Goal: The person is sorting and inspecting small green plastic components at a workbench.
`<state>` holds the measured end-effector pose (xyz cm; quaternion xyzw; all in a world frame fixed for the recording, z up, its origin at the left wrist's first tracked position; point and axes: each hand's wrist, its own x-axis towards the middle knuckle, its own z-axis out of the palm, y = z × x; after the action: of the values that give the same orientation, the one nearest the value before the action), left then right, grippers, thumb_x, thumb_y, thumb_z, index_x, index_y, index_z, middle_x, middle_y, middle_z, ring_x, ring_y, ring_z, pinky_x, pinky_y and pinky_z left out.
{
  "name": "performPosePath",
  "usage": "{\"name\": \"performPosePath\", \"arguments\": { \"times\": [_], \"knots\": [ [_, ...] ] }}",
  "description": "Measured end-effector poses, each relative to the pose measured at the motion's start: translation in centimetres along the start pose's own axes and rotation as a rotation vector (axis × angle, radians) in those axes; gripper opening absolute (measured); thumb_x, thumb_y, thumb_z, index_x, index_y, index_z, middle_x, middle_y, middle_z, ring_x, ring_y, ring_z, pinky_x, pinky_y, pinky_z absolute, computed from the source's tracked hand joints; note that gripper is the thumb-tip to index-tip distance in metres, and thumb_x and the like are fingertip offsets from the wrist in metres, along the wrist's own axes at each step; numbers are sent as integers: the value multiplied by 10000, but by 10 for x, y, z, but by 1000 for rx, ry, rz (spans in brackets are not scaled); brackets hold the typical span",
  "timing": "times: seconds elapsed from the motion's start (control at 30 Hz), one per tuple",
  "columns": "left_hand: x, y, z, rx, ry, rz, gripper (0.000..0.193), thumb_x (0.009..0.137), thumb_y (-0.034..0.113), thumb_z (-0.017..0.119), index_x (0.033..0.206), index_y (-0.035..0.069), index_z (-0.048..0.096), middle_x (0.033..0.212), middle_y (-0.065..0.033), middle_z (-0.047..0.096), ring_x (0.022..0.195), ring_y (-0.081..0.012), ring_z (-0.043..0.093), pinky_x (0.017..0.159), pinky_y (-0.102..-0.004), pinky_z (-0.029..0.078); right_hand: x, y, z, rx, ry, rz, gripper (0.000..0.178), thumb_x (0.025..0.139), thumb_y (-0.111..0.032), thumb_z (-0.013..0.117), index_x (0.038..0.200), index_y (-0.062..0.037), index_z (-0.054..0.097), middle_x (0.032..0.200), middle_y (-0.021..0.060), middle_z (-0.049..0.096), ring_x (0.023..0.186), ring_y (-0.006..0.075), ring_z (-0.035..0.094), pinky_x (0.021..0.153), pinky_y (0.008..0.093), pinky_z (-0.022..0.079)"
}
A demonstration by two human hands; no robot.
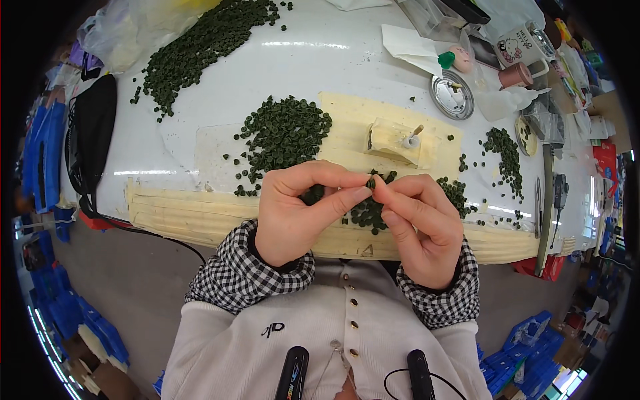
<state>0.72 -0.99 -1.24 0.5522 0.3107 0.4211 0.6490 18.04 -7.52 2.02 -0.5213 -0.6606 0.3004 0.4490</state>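
Over the front edge of the white table, my left hand and my right hand meet fingertip to fingertip. Pinched where they meet is a small dark green piece, mostly covered by my fingers. Both hands are closed, with thumb and forefinger close together. Beneath them lies a small heap of like green pieces. A bigger heap of green cup-shaped pieces sits just beyond my left hand. Beyond my right hand stands a tape-wrapped block with a short upright peg, on a cream taped sheet.
A long green pile spreads at far left beside a clear plastic bag. Black cloth hangs over the left edge. At right are more green pieces, a round metal dish, a squeeze bottle and tweezers.
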Motion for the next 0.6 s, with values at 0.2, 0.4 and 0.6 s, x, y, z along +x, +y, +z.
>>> {"name": "performPosePath", "arguments": {
  "times": [0.2, 0.4, 0.6],
  "knots": [
    [1, 3, 3, -162, 21, -107, 134, 808, 14, 689, 941, -2, 696, 853, -40, 689, 751, -46, 570, 682, -190, 452, 1, 3, 0, -46, 11, -47, 365, 786, 68, 626, 1141, -17, 639, 950, 103, 593, 789, 181, 574, 655, 244, 468],
    [0, 0, 2, -211, 17, -125, 140, 808, 27, 695, 945, -3, 691, 846, -33, 685, 752, -42, 569, 686, -190, 454, 0, 4, 0, -68, 16, -62, 373, 776, 66, 635, 1139, -20, 640, 948, 101, 594, 785, 187, 570, 659, 250, 467],
    [0, -1, 1, -202, 15, -124, 143, 808, 32, 696, 946, -6, 689, 841, -29, 682, 737, -40, 554, 681, -189, 449, 0, 4, 1, -100, 18, -68, 376, 765, 57, 647, 1132, -26, 645, 931, 91, 597, 780, 197, 563, 671, 267, 463]
  ]
}}
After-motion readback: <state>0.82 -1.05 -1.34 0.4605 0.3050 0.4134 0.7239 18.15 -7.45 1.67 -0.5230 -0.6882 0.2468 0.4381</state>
